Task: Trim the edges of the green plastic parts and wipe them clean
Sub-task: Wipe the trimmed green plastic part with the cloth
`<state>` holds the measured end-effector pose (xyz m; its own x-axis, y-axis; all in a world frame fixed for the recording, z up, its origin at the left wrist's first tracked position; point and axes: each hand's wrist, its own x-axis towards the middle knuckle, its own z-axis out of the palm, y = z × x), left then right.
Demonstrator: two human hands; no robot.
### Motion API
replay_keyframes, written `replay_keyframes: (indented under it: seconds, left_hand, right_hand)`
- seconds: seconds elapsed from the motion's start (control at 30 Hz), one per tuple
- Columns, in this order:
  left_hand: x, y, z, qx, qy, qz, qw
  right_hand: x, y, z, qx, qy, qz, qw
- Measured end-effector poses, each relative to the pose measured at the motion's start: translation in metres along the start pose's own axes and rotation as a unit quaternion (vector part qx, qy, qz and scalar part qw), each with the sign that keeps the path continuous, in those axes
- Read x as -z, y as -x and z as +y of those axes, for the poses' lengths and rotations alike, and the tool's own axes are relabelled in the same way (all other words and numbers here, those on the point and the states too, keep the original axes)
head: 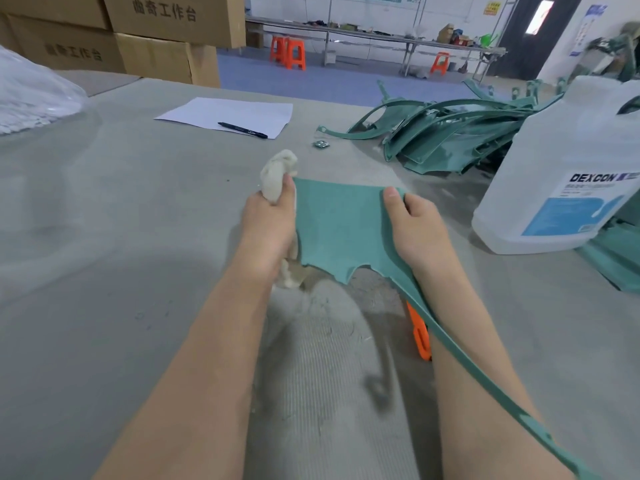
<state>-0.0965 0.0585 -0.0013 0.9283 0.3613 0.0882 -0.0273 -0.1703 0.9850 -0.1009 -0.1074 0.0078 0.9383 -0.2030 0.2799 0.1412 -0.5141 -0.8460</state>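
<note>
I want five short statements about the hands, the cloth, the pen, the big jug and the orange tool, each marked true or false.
1. The left hand holds a wad of off-white cloth at the left edge of the flat green plastic part. True.
2. The right hand is empty. False: it grips the part's right edge, thumb on top.
3. The black pen lies on the white sheet of paper. True.
4. The large translucent plastic jug lies on its side. False: it stands upright, at the right.
5. The orange plastic tool is in the left hand. False: no hand holds it; it shows below the part, beside the right forearm.
</note>
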Motion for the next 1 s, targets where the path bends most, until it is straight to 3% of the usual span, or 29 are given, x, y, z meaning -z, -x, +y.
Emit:
replay_keyframes:
  seconds: [0.13,0.23,0.33,0.5,0.57,0.7,0.83,0.9,1.0]
  left_hand:
    - [0.001,0.003,0.003,0.037,0.128,0.027,0.991]
    - [-0.012,0.009,0.004,0.047,0.173,-0.056,0.982]
    - [-0.023,0.017,0.001,0.037,0.119,-0.139,0.982]
    - [-0.017,0.017,0.005,-0.011,-0.027,-0.07,0.997]
    - [-0.016,0.016,0.004,0.004,-0.022,-0.059,0.998]
    - [-0.023,0.016,0.0,0.07,0.116,-0.081,0.987]
    - [-0.029,0.016,0.002,0.168,0.298,-0.14,0.929]
    - [-0.028,0.017,0.006,0.194,0.346,-0.175,0.901]
    - [-0.026,0.013,0.008,0.195,0.362,-0.156,0.898]
  right_hand:
    - [-0.009,0.004,-0.005,0.019,-0.013,0.03,0.999]
    - [-0.008,0.002,-0.004,-0.006,-0.039,0.11,0.993]
    - [-0.003,0.001,0.001,-0.011,-0.032,0.161,0.986]
    - [-0.009,0.002,0.0,0.018,-0.053,0.176,0.983]
    - [-0.011,0.004,-0.001,0.03,-0.046,0.18,0.982]
    - [-0.011,0.006,-0.003,0.056,-0.056,0.229,0.97]
    - [-0.007,0.007,-0.002,0.063,-0.058,0.275,0.958]
    - [-0.005,0.005,-0.001,0.062,-0.066,0.29,0.953]
    - [0.0,0.002,0.002,0.05,-0.084,0.309,0.946]
